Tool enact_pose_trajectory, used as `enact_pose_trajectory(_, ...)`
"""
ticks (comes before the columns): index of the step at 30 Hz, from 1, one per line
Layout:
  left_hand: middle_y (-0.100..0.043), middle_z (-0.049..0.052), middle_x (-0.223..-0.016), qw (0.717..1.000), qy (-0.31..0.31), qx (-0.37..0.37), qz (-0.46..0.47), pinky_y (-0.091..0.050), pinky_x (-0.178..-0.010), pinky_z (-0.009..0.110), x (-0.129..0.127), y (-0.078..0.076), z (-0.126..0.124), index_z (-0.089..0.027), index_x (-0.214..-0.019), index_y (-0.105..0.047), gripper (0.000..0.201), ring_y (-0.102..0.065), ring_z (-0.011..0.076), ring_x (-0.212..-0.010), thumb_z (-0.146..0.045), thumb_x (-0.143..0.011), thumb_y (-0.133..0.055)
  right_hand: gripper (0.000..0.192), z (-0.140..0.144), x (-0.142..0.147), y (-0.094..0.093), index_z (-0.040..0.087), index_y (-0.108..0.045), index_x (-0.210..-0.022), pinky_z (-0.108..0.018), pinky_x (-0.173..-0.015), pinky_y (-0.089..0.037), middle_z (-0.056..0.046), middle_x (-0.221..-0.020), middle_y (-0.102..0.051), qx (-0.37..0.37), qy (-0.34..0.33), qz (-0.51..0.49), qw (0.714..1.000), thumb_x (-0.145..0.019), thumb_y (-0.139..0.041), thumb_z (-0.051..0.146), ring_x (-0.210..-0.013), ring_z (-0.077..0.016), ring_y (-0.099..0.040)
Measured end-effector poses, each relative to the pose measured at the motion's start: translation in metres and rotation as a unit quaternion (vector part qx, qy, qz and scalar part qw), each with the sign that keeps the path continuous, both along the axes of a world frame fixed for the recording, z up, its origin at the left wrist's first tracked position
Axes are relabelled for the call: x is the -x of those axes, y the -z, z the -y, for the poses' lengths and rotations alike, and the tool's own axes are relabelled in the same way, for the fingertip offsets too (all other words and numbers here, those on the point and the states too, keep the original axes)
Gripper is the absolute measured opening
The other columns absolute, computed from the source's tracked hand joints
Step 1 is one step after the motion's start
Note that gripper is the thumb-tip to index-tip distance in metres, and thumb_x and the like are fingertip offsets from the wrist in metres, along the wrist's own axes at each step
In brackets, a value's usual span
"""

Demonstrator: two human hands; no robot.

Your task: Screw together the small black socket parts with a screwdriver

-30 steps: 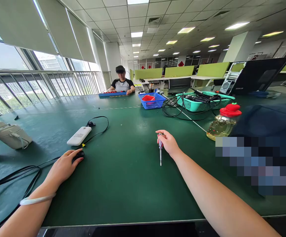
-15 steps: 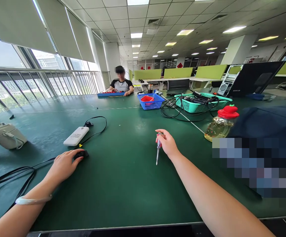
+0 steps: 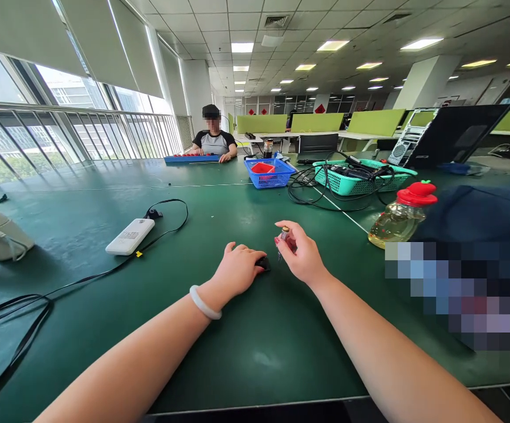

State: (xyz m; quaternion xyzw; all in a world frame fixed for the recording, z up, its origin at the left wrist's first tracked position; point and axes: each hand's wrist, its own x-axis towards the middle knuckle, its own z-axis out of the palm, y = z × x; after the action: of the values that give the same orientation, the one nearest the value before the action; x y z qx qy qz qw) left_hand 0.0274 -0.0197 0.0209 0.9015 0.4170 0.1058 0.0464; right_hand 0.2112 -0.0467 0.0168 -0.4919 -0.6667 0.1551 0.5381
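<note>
Two hands: left (image 3: 236, 269) covers a black plug (image 3: 262, 263), right (image 3: 304, 256) grips a screwdriver (image 3: 282, 237); blue basket (image 3: 269, 178) holds a red box (image 3: 264, 168).

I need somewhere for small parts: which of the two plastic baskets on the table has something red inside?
The blue basket, the smaller one, holds a red item. The teal basket to its right is filled with black cables.

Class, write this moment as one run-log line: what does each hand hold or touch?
left hand: on small black object | right hand: grip shut on screwdriver | surface: green table | nearby: white power bank
</note>
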Motion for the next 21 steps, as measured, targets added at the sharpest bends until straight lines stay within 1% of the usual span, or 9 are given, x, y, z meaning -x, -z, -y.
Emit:
enact_pose_trajectory(2, -0.073, 0.010, -0.119, 0.999, 0.001, 0.011, 0.030, -0.031, -0.114, 0.053, -0.001, 0.008, -0.004, -0.026, -0.132, -0.062, 0.040, -0.060, 0.0279, -0.119, -0.030, -0.093, -0.059, 0.032, -0.003, -0.002, 0.002, 0.025, -0.054, -0.120, -0.031, -0.062, -0.048, 0.000, -0.075, -0.062, -0.011, 0.006, -0.032, 0.999, -0.092, -0.053, 0.040, -0.067, -0.0178, -0.061)
enact_pose_trajectory(5, -0.072, 0.008, -0.122, 0.992, -0.008, 0.071, 0.100, -0.038, -0.111, 0.046, 0.004, 0.015, -0.009, -0.027, -0.141, -0.054, 0.053, -0.057, 0.0258, -0.123, -0.031, -0.090, -0.064, 0.034, -0.004, -0.002, 0.002, 0.024, -0.050, -0.123, -0.031, -0.062, -0.049, -0.002, -0.083, -0.065, -0.044, 0.014, -0.084, 0.995, -0.094, -0.052, 0.043, -0.066, -0.0169, -0.061)
enact_pose_trajectory(7, -0.073, 0.007, -0.120, 0.985, -0.035, 0.102, 0.135, -0.038, -0.113, 0.048, 0.007, 0.018, -0.013, -0.027, -0.140, -0.054, 0.058, -0.054, 0.0269, -0.127, -0.033, -0.085, -0.070, 0.035, -0.003, 0.000, 0.001, 0.025, -0.048, -0.124, -0.031, -0.061, -0.050, -0.003, -0.087, -0.066, -0.055, 0.013, -0.104, 0.993, -0.096, -0.050, 0.046, -0.063, -0.0152, -0.059)
enact_pose_trajectory(8, -0.073, 0.007, -0.120, 0.983, -0.049, 0.107, 0.143, -0.037, -0.114, 0.050, 0.008, 0.019, -0.015, -0.026, -0.137, -0.058, 0.057, -0.051, 0.0283, -0.130, -0.035, -0.083, -0.073, 0.034, -0.001, 0.001, 0.000, 0.026, -0.048, -0.124, -0.031, -0.060, -0.050, -0.003, -0.089, -0.066, -0.057, 0.012, -0.107, 0.993, -0.097, -0.049, 0.046, -0.061, -0.0147, -0.058)
enact_pose_trajectory(10, -0.071, 0.007, -0.124, 0.982, -0.063, 0.104, 0.145, -0.034, -0.116, 0.054, 0.008, 0.020, -0.018, -0.027, -0.126, -0.066, 0.048, -0.046, 0.0315, -0.135, -0.038, -0.080, -0.075, 0.034, 0.001, 0.003, -0.001, 0.026, -0.048, -0.124, -0.032, -0.061, -0.050, -0.002, -0.090, -0.066, -0.062, 0.010, -0.106, 0.992, -0.097, -0.049, 0.047, -0.061, -0.0143, -0.058)
enact_pose_trajectory(13, -0.068, 0.004, -0.131, 0.984, -0.056, 0.093, 0.139, -0.033, -0.116, 0.056, 0.008, 0.022, -0.020, -0.029, -0.114, -0.073, 0.036, -0.041, 0.0342, -0.138, -0.039, -0.080, -0.075, 0.033, 0.001, 0.003, -0.002, 0.027, -0.048, -0.124, -0.032, -0.062, -0.051, -0.002, -0.091, -0.067, -0.069, 0.012, -0.109, 0.992, -0.097, -0.050, 0.046, -0.062, -0.0146, -0.058)
enact_pose_trajectory(18, -0.067, 0.004, -0.133, 0.987, -0.042, 0.076, 0.135, -0.034, -0.115, 0.056, 0.009, 0.025, -0.021, -0.029, -0.114, -0.073, 0.036, -0.043, 0.0344, -0.136, -0.041, -0.080, -0.074, 0.037, -0.001, 0.001, -0.001, 0.027, -0.047, -0.126, -0.033, -0.061, -0.052, -0.004, -0.091, -0.067, -0.077, 0.034, -0.122, 0.989, -0.097, -0.048, 0.050, -0.063, -0.0154, -0.058)
enact_pose_trajectory(21, -0.067, 0.003, -0.132, 0.988, -0.036, 0.077, 0.132, -0.034, -0.115, 0.054, 0.010, 0.026, -0.021, -0.029, -0.116, -0.072, 0.037, -0.043, 0.0336, -0.135, -0.040, -0.081, -0.073, 0.038, -0.003, 0.000, 0.002, 0.026, -0.047, -0.127, -0.033, -0.062, -0.052, -0.004, -0.092, -0.067, -0.076, 0.036, -0.124, 0.989, -0.097, -0.048, 0.050, -0.063, -0.0153, -0.059)
